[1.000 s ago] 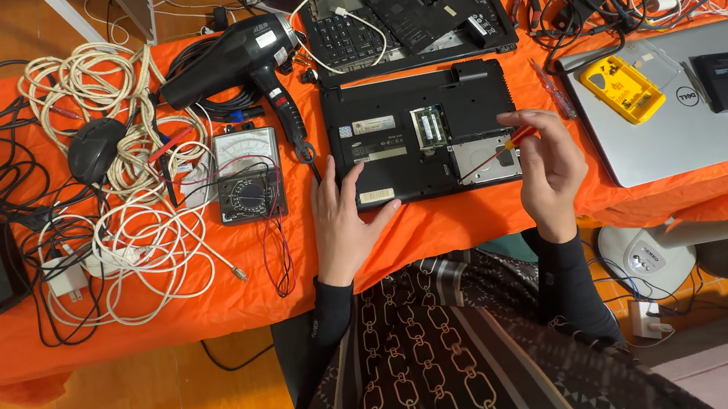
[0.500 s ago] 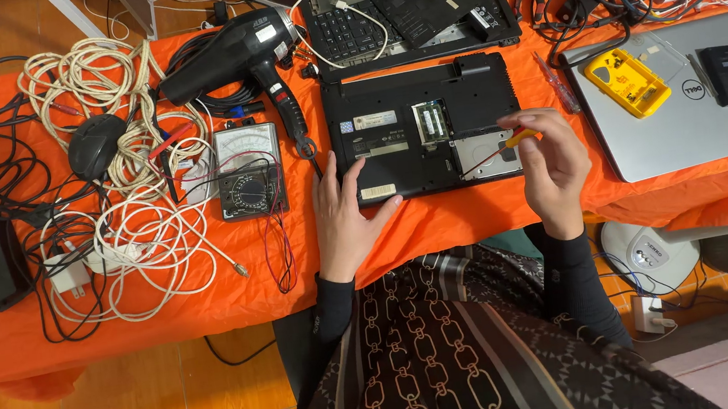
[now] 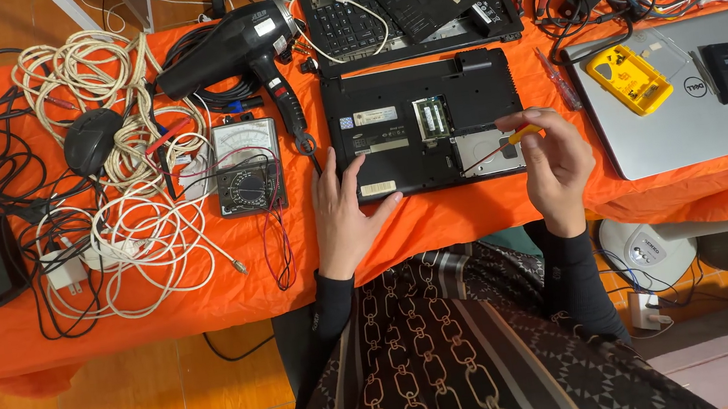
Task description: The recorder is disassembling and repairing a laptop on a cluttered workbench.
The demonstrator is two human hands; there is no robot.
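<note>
Little has moved since the earlier frame: the screwdriver [image 3: 505, 143] stays angled over the upturned black laptop [image 3: 423, 123] at the surface's near edge. Right hand [image 3: 556, 167], grip closed on its handle. Left hand [image 3: 344, 214] remains flat, fingers spread, on the laptop's corner. Multimeter [image 3: 248, 166] just left.

A home repair bench: orange-clothed table [image 3: 208, 288] strewn with cables [image 3: 118, 235], multimeter [image 3: 248, 166], opened laptops [image 3: 422, 123].
</note>
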